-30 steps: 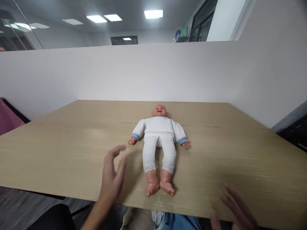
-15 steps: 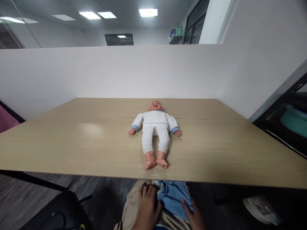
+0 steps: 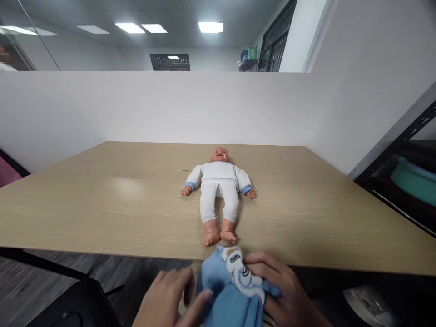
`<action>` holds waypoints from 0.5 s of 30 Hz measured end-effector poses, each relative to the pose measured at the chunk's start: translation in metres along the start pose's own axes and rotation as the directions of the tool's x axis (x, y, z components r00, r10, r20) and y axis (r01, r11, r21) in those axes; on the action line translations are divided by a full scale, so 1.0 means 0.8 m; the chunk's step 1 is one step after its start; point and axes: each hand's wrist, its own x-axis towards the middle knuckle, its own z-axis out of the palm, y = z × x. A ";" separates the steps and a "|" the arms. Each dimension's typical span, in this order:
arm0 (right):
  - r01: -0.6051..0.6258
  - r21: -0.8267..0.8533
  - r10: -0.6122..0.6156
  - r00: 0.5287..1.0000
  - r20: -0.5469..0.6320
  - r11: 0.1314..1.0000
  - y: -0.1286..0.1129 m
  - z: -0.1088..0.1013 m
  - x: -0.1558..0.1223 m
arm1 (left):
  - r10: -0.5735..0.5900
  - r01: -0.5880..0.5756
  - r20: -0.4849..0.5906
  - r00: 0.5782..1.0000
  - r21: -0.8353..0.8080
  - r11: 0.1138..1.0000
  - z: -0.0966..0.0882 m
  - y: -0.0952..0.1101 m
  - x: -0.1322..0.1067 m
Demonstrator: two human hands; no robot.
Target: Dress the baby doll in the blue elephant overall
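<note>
A blue cloth garment (image 3: 227,290) with a white patch and an embroidered face hangs in front of the table's near edge. My right hand (image 3: 282,286) grips its right side, fingers curled round the fabric by the patch. To the left of the cloth, my left hand (image 3: 172,295) has its thumb and fingers apart; the thumb tip lies against or just in front of the garment. On the table a baby doll (image 3: 220,179) in a white suit with blue cuffs lies on its back, arms spread, feet toward me.
The wooden table (image 3: 102,213) stretches across the view, with a white partition (image 3: 153,106) behind it. A dark rack (image 3: 402,168) with a green item stands at the right. A black chair (image 3: 75,304) is at lower left, and a whitish object (image 3: 366,304) sits low at right.
Both hands have risen from the lap, and the blue garment has come up with my right hand. My left hand has shifted left. The doll still lies on the table.
</note>
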 end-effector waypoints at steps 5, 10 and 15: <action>0.150 0.127 -0.170 0.972 0.163 0.980 -0.018 -0.054 0.131 | 0.226 -0.309 -0.263 0.938 -0.339 0.889 -0.105 0.068 0.074; 0.257 0.177 -0.290 0.938 0.192 0.950 0.007 -0.097 0.227 | 0.519 -0.425 0.139 0.843 -0.420 0.802 -0.180 0.087 0.192; 0.131 0.075 -0.145 0.959 0.244 0.989 0.053 -0.127 0.278 | 0.656 -0.485 0.237 0.716 -0.507 0.713 -0.223 0.090 0.273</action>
